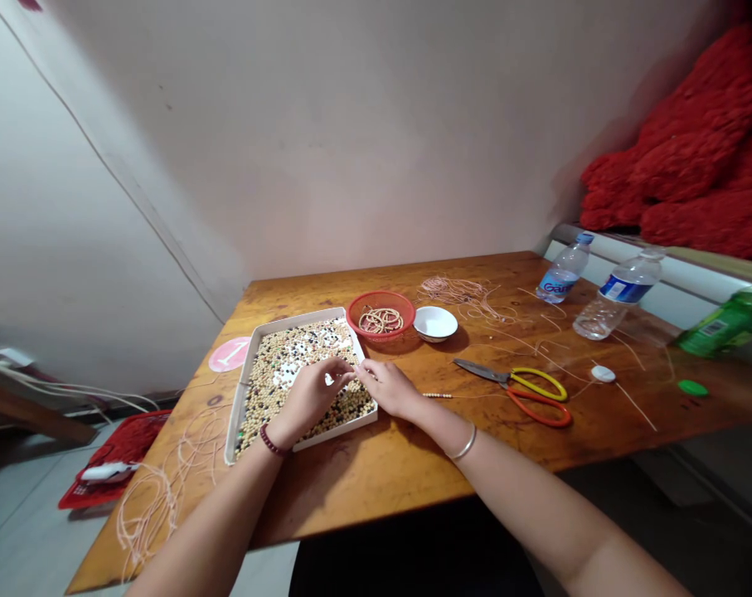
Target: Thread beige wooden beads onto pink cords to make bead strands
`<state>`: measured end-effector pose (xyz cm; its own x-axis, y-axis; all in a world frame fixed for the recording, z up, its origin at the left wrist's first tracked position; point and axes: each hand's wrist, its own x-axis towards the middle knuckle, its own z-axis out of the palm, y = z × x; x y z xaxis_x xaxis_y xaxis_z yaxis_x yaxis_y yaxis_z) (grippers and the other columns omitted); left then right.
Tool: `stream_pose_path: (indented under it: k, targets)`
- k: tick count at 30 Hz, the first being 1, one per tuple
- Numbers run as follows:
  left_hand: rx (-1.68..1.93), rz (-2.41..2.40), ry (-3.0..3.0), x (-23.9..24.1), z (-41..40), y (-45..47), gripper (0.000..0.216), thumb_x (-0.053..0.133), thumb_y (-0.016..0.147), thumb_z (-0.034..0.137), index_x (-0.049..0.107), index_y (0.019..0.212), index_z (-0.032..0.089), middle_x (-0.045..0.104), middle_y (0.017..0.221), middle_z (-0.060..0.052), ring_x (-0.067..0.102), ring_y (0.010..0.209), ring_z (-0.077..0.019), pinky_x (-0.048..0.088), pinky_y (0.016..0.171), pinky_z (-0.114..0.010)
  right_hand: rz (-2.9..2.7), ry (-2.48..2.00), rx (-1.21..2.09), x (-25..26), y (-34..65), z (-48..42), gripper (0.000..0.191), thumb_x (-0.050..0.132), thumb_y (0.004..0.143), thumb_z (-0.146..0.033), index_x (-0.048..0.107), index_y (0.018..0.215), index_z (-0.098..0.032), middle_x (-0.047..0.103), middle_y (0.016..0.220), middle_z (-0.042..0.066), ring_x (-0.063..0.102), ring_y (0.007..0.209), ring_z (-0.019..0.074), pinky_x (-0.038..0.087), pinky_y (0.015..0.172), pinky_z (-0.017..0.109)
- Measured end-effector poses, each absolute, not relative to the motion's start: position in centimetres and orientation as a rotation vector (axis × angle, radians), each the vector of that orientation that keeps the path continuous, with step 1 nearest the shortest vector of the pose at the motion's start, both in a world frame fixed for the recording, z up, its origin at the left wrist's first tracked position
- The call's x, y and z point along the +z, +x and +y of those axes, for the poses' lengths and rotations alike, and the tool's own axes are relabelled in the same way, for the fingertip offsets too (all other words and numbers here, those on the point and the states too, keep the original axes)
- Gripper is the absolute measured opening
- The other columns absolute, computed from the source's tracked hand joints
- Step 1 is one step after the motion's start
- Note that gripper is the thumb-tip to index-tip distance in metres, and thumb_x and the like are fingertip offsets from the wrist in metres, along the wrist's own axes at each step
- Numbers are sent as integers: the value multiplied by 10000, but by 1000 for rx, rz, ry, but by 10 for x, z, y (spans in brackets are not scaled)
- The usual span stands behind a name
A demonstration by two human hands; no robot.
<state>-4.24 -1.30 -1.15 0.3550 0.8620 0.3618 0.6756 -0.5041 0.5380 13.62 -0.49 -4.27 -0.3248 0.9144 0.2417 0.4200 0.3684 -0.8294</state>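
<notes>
Loose beads (269, 352), mostly pale with dark ones mixed in, cover much of the white tray (338, 430) in front of the person. The left hand (317, 387) is over them, so the beads lie directly below it and off to its left, making it the nearer of the two. Its thumb and forefinger curve into a ring, their tips meeting those of the right hand (391, 387) near the tray's right wall. The right hand's fingers are drawn in toward the same spot. From here I cannot tell whether either hand pinches a bead or a cord; anything between the tips is too small to make out.

Just past the right wrist, a short beaded row (438, 395) lies on the counter (351, 497), its long axis running sideways, roughly in line with the joined fingertips. The right arm is closer to that one.

Behind the right hand, a red basket (380, 336) holds beaded strands (380, 320), with a white bowl (434, 322) just beside it. Farther right are open scissors (505, 380), their blades pointing back toward the bowl. Loose pinkish cords (145, 514) sprawl near the counter's left edge.
</notes>
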Motion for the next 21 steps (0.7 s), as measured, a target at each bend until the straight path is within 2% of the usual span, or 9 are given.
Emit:
stream_pose_path:
  k: [4,10,14,17,21]
  targets:
    - [905,1405,2355,-12,-12,-43,213,563,860,383,653,841,191,678,773,-24,590,673,-147,433,647,-252,-1944,-1179,820,-41,136,-6,360,355,925,-411,558,728,-187,513,614,-14,459,601,126,275,558,226]
    - [974,1427,2280,-3,-15,-43,219,555,866,382,629,810,184,669,798,-28,586,706,-151,438,658,-254,-1870,-1181,856,-36,137,-1,314,380,911,-343,595,757,-174,587,688,5,499,657,129,315,605,214]
    - [1054,1423,2202,1,-15,-42,223,557,862,387,630,819,181,662,798,-30,585,704,-149,450,642,-248,-1825,-1323,774,-36,140,-1,324,386,905,-353,604,737,-181,600,677,22,492,638,136,291,581,226]
    - [1085,1407,2157,1,-16,-42,218,560,860,387,626,838,181,651,792,-28,585,713,-149,455,620,-236,-1774,-1431,669,-39,139,-1,382,374,908,-401,568,667,-178,577,628,27,461,599,134,256,558,243]
    - [1103,1398,2079,4,-18,-40,230,574,845,399,642,854,179,655,811,-35,594,729,-152,461,593,-227,-1781,-1277,753,-45,136,4,429,355,903,-418,472,573,-170,476,553,-6,413,563,116,231,537,243]
